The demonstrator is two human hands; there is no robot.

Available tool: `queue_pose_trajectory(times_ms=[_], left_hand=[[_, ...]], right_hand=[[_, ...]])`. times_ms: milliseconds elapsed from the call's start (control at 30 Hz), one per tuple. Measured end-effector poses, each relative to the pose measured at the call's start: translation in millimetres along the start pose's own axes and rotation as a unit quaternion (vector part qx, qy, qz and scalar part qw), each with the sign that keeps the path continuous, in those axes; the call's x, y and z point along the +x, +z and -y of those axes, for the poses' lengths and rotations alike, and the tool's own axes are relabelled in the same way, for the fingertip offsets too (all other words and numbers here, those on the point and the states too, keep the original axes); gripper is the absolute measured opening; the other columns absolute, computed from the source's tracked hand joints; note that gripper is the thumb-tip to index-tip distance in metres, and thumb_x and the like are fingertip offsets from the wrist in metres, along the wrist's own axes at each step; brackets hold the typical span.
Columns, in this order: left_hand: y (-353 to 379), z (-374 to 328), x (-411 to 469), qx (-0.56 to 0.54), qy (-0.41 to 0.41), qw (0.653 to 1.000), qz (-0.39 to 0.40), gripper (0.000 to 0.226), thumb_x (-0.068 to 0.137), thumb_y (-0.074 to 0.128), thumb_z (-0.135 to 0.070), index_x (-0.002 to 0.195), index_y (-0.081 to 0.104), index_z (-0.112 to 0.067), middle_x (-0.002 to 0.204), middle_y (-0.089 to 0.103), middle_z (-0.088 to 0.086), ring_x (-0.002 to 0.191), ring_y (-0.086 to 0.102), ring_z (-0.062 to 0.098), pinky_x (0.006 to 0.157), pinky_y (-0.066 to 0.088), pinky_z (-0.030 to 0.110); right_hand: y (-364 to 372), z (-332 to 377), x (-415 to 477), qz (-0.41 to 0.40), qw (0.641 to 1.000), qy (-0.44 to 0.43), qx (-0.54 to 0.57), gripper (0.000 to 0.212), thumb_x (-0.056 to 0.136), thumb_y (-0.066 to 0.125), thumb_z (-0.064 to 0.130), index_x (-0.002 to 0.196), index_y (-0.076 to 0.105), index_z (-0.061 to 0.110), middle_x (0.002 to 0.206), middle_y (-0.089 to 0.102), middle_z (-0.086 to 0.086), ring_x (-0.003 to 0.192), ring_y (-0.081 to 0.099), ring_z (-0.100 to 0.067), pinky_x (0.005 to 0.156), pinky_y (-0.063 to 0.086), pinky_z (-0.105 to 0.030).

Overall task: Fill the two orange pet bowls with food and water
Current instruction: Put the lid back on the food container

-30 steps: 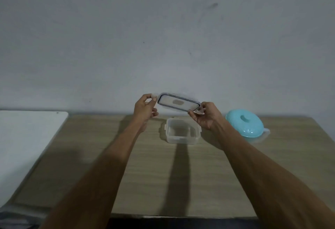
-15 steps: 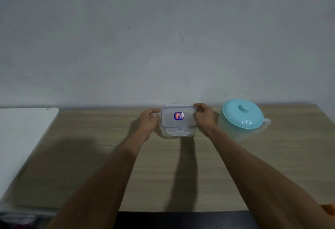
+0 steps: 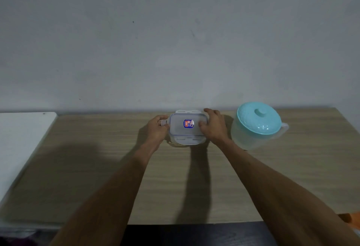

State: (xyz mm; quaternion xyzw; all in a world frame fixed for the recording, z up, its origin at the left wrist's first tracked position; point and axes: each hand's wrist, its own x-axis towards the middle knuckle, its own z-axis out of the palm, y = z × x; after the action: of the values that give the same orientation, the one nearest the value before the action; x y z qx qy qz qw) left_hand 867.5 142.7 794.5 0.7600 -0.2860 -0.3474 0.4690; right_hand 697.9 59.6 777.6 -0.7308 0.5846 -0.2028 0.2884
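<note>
Head view: the left grip point(image 3: 157, 129) and right grip point(image 3: 213, 127) clasp opposite ends of a lidded clear rectangular plastic box point(image 3: 188, 127) at the wood-grain worktop's point(image 3: 97, 168) far edge, hiding its side latches. An orange sliver point(image 3: 348, 219), cut off bottom right, is unidentifiable.

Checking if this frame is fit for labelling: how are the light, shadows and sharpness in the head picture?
Head view: dim light, no glare; a shadow runs on the table from the container lid toward the camera, a broader one lies left of the left forearm; the lid's sticker is too blurred to read; the wide lens stretches the forearms near the bottom edge.
</note>
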Motion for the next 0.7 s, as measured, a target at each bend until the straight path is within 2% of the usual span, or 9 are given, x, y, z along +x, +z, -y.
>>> queue_pose_trajectory(times_ms=[100, 167, 267, 333, 467, 567, 700], left_hand=[[0, 3, 2, 0.002, -0.004, 1.0, 0.007, 0.034, 0.09, 0.063, -0.003, 0.124, 0.062, -0.007, 0.119, 0.066, 0.013, 0.093, 0.057, 0.018, 0.048, 0.043, 0.007], [-1, 5, 3, 0.002, -0.003, 1.0, 0.015, 0.034, 0.09, 0.063, -0.005, 0.124, 0.061, -0.009, 0.12, 0.065, 0.016, 0.098, 0.061, 0.023, 0.057, 0.046, 0.015], [0, 8, 5, 0.01, -0.004, 1.0, 0.021, 0.035, 0.09, 0.066, -0.008, 0.124, 0.06, -0.012, 0.122, 0.064, 0.015, 0.108, 0.062, 0.028, 0.067, 0.051, 0.024], [1, 7, 6, 0.024, -0.007, 1.0, 0.018, 0.036, 0.091, 0.066, -0.01, 0.126, 0.059, -0.014, 0.125, 0.062, 0.014, 0.11, 0.062, 0.029, 0.069, 0.051, 0.026], [3, 8, 6, 0.033, -0.01, 0.999, 0.01, 0.037, 0.093, 0.062, -0.009, 0.129, 0.057, -0.014, 0.127, 0.06, 0.012, 0.111, 0.061, 0.026, 0.06, 0.046, 0.018], [2, 9, 6, 0.038, -0.01, 0.999, 0.011, 0.036, 0.093, 0.062, -0.009, 0.128, 0.058, -0.016, 0.125, 0.061, 0.013, 0.105, 0.063, 0.026, 0.053, 0.044, 0.017], [1, 10, 7, 0.025, -0.012, 1.0, 0.016, 0.036, 0.092, 0.062, -0.006, 0.127, 0.059, -0.015, 0.124, 0.061, 0.014, 0.105, 0.063, 0.028, 0.059, 0.051, 0.023]], right_hand=[[3, 9, 2, 0.107, 0.984, -0.086, -0.112, 0.094, 0.077, 0.068, 0.062, 0.152, 0.026, 0.025, 0.158, 0.028, -0.005, 0.145, 0.027, -0.028, 0.114, 0.028, -0.049], [7, 14, 7, 0.186, 0.961, -0.114, -0.17, 0.114, 0.069, 0.071, 0.069, 0.156, 0.011, 0.026, 0.164, 0.012, -0.003, 0.15, 0.011, -0.027, 0.118, 0.018, -0.054], [10, 21, 19, 0.239, 0.936, -0.132, -0.221, 0.127, 0.064, 0.076, 0.069, 0.156, -0.001, 0.026, 0.165, 0.002, -0.003, 0.152, -0.001, -0.031, 0.118, 0.011, -0.058], [10, 24, 25, 0.253, 0.925, -0.144, -0.246, 0.131, 0.062, 0.078, 0.068, 0.156, -0.004, 0.025, 0.165, 0.004, -0.003, 0.151, 0.002, -0.032, 0.117, 0.014, -0.059], [12, 26, 27, 0.25, 0.911, -0.164, -0.283, 0.133, 0.06, 0.079, 0.067, 0.156, -0.004, 0.026, 0.163, 0.013, -0.003, 0.147, 0.015, -0.034, 0.112, 0.024, -0.06], [15, 25, 27, 0.238, 0.905, -0.178, -0.304, 0.13, 0.062, 0.078, 0.065, 0.155, -0.002, 0.027, 0.159, 0.021, -0.005, 0.141, 0.025, -0.035, 0.107, 0.032, -0.06], [18, 20, 23, 0.21, 0.894, -0.204, -0.34, 0.122, 0.066, 0.078, 0.059, 0.155, 0.001, 0.026, 0.155, 0.024, -0.007, 0.137, 0.029, -0.036, 0.104, 0.037, -0.059]])
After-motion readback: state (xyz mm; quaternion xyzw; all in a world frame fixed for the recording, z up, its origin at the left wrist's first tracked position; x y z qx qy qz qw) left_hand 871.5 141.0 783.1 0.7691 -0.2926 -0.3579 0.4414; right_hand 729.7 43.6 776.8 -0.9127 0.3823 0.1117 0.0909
